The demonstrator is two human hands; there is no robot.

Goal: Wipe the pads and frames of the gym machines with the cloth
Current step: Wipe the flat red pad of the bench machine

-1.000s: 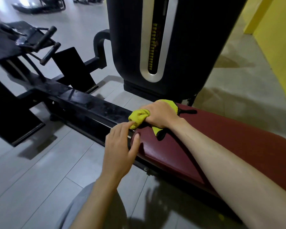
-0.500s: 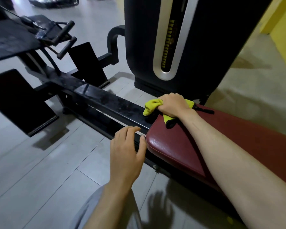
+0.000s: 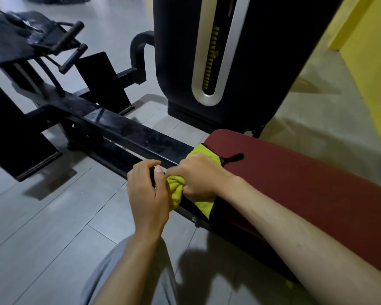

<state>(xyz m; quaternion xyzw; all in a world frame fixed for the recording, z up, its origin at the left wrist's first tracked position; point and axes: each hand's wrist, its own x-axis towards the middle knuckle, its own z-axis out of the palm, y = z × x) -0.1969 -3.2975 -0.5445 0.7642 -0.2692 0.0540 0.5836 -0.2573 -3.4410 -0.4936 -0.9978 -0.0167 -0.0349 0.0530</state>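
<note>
Right fingers (image 3: 182,172): curled in tight, there's a wad of yellow cloth (image 3: 176,190) bunched inside the fist.
Right hand (image 3: 199,176): knuckles up, pressing down on the very end of the maroon pad (image 3: 299,186), right where it meets the black frame rail (image 3: 119,130).
Left fingers (image 3: 141,171): hooked over the near edge of the rail, thumb tip up and just beside the bunched cloth.
Left hand (image 3: 147,197): gripping that rail, touching or all but touching the right hand; I can't tell which.
Cloth, where it is: draped over the pad's end, one flap showing on the far side of the fist, another hanging off the near side.
Cloth, long axis: runs across the pad, crosswise to the rail; the squeezed wad pokes toward the left hand.
Loop (image 3: 233,157): a black tab at the cloth's far corner, lying flat on the pad and pointing along it, away from the rail.
Rail: glossy black with dull smears, running off to two black footplates (image 3: 15,133) and a double handle (image 3: 72,41).
Weight-stack housing (image 3: 262,62): tall, black, behind the pad, with a silver-rimmed slot showing yellow-marked plates.
Floor (image 3: 53,219): grey tiles, hard shadows under the machine.
Wall (image 3: 374,69): yellow, far right.
Person: a grey-clothed leg (image 3: 121,276) at the bottom, both forearms bare.
</note>
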